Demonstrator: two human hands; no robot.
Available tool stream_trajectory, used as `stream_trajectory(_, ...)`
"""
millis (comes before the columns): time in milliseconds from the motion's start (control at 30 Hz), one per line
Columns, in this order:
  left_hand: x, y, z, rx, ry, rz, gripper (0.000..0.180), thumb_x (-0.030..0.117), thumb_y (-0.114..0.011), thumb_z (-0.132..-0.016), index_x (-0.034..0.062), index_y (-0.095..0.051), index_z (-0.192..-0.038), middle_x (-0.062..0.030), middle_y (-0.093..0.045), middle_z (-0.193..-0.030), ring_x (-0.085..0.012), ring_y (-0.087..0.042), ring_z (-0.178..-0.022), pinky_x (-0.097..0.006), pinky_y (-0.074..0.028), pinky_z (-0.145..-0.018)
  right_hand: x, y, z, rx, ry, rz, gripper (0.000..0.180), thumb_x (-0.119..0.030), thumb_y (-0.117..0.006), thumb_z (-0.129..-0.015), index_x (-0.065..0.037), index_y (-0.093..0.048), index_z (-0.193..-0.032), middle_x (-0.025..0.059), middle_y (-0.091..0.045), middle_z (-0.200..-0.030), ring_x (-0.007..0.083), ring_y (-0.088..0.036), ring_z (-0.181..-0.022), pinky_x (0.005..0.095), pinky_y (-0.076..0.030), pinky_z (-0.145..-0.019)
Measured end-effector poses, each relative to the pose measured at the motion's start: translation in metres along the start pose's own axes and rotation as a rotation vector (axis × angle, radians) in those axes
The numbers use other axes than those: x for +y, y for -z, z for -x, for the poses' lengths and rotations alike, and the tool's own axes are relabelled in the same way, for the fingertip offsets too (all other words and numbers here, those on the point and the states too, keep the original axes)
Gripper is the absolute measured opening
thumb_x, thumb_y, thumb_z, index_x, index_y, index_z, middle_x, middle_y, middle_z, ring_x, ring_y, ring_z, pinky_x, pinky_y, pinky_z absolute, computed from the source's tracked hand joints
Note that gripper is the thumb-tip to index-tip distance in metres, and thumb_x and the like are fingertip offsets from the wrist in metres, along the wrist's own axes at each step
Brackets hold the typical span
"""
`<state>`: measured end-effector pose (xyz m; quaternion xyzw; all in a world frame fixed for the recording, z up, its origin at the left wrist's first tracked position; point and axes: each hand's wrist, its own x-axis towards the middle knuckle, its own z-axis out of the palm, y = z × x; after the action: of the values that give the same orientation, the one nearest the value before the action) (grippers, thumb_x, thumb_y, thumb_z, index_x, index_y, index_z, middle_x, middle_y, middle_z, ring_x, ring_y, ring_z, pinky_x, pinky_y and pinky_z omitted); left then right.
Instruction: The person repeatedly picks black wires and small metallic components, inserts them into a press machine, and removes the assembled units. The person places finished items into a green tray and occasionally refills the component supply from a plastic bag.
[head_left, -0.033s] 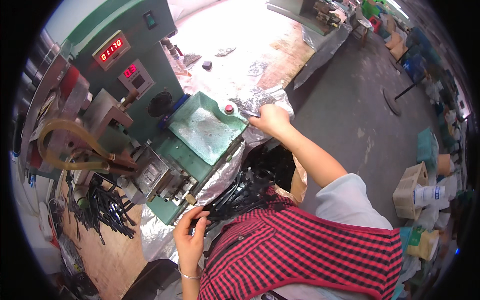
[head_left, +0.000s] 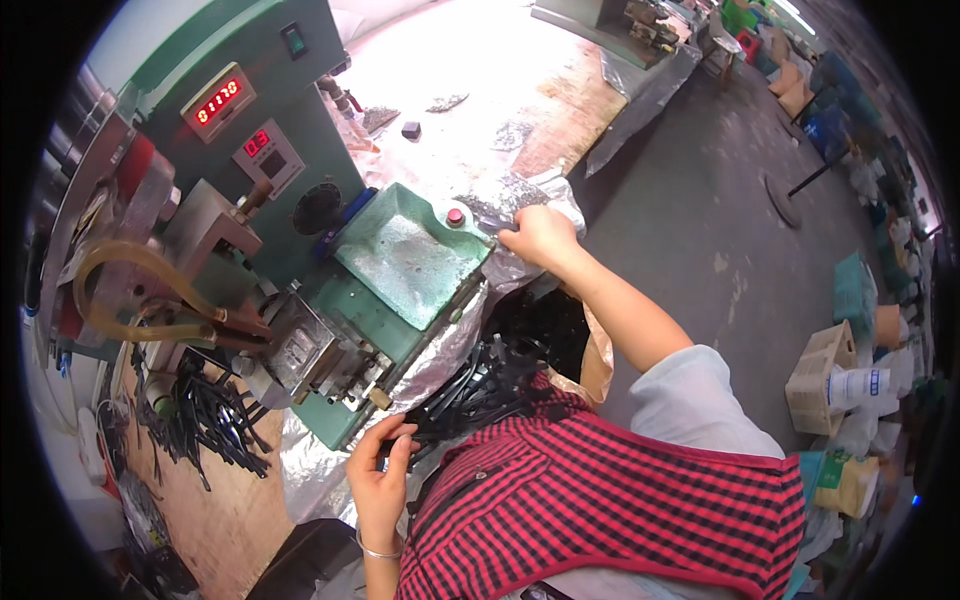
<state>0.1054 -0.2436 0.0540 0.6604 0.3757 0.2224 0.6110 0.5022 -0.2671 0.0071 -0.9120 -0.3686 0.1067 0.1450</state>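
Note:
In front of me stands a green bench machine [head_left: 400, 330] with a shallow green tray [head_left: 405, 255] and a red push button [head_left: 456, 217]. My right hand [head_left: 543, 240] is closed at the tray's right corner, round a thin grey metallic tool [head_left: 496, 225] that points toward the button; its kind is unclear. My left hand [head_left: 380, 480] is at the machine's near edge, thumb and fingers curled together; what they hold, if anything, is hidden. A metal clamping fixture [head_left: 305, 345] sits just beyond it. Thin black strips [head_left: 470, 395] lie in a heap between my hands, against my checked apron.
Another bundle of black strips [head_left: 215, 415] lies on the wooden bench at left. A yellowish hose [head_left: 95, 275] loops beside the machine head. Crumpled foil [head_left: 440, 360] covers the bench edge. At right on the floor are a beige crate [head_left: 815, 385] and a stand [head_left: 785, 205].
My right hand and the thin tool have shifted very slightly near the red button. The left hand keeps its place, and the whole view has moved a touch.

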Motion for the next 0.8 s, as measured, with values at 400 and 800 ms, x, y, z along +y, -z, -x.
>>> stream_trajectory(400, 0.017, -0.007, -0.005, -0.03, -0.059, -0.08, 0.021, -0.001, -0.066, -0.095, -0.0028, -0.07, -0.116, -0.0122, -0.075, -0.104, -0.0157, -0.071, -0.089, -0.028, -0.057, -0.08, 0.027, 0.059, -0.09, 0.271, 0.022, -1.065, 0.026, -0.023, -0.068, -0.086, -0.002, -0.072, -0.071, 0.0053, -0.064, -0.062, 0.0123, -0.055, -0.054, 0.0292, -0.042, -0.053)
stream_trajectory(800, 0.055, -0.057, -0.06, -0.128, -0.435, 0.033, 0.109, 0.035, -0.096, -0.067, 0.0001, -0.039, -0.153, -0.0168, -0.048, -0.152, -0.0282, -0.048, -0.14, -0.041, -0.038, -0.116, -0.031, 0.115, 0.115, -0.639, -0.163, -1.606, 0.021, -0.02, -0.063, -0.094, -0.007, -0.063, -0.077, 0.0002, -0.058, -0.062, 0.0069, -0.042, -0.042, 0.0235, -0.029, -0.035)
